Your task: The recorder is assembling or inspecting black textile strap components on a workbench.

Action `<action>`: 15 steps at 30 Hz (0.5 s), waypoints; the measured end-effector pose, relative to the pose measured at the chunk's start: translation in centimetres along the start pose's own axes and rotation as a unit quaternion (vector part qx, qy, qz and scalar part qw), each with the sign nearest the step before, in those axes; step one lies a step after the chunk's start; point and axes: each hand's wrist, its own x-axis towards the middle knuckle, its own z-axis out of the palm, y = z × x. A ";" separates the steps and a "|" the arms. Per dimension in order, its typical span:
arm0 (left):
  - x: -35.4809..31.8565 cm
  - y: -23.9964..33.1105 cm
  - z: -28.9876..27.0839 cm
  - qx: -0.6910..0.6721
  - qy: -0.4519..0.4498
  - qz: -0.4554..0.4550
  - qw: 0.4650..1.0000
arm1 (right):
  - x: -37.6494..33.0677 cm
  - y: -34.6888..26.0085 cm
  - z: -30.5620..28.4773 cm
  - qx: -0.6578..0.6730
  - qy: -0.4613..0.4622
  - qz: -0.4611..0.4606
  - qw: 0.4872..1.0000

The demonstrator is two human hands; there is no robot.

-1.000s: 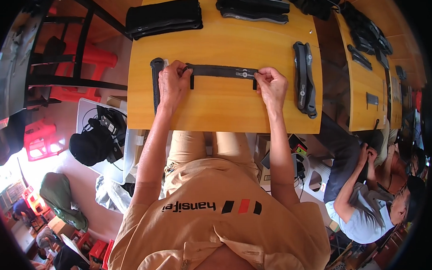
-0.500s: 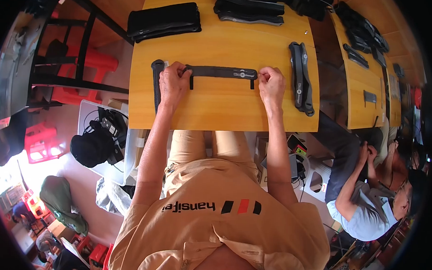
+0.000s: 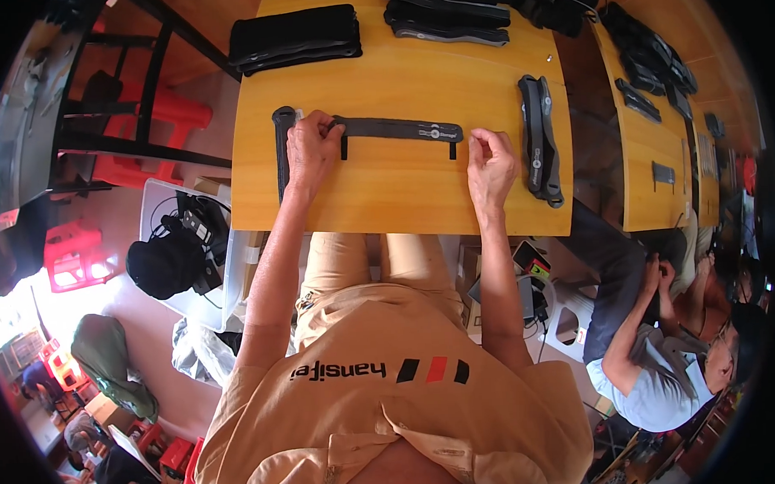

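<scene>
A long dark grey strap with a round pale mark near its right end lies across the table in front of me. Two short black tabs stick out from its near edge. My left hand pinches the strap's left end. Just beyond the right end, my right hand is apart from the strap, its fingers curled together with nothing visible in them. Left of my left hand lies another dark strap, partly hidden by the hand. On the right are two more grey straps, side by side.
A stack of black folded pieces lies at the table's far left, and more dark straps lie at the far middle. A white bin with black items stands left of the table. A co-worker sits on the right.
My right hand has moved slightly right and nearer, away from the strap's right end. My left hand keeps its place at the left end.
</scene>
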 end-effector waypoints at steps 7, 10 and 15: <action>-0.1 -0.5 0.0 0.006 0.010 0.005 1.000 | -0.8 -0.8 0.9 -0.086 -0.031 -0.153 0.984; -0.1 -0.2 -0.1 0.000 0.007 0.001 1.000 | -1.4 -0.8 1.4 -0.124 -0.071 -0.201 0.969; 0.1 -0.5 -0.3 -0.017 -0.011 -0.006 1.000 | -1.4 -0.3 1.8 -0.149 -0.090 -0.219 0.960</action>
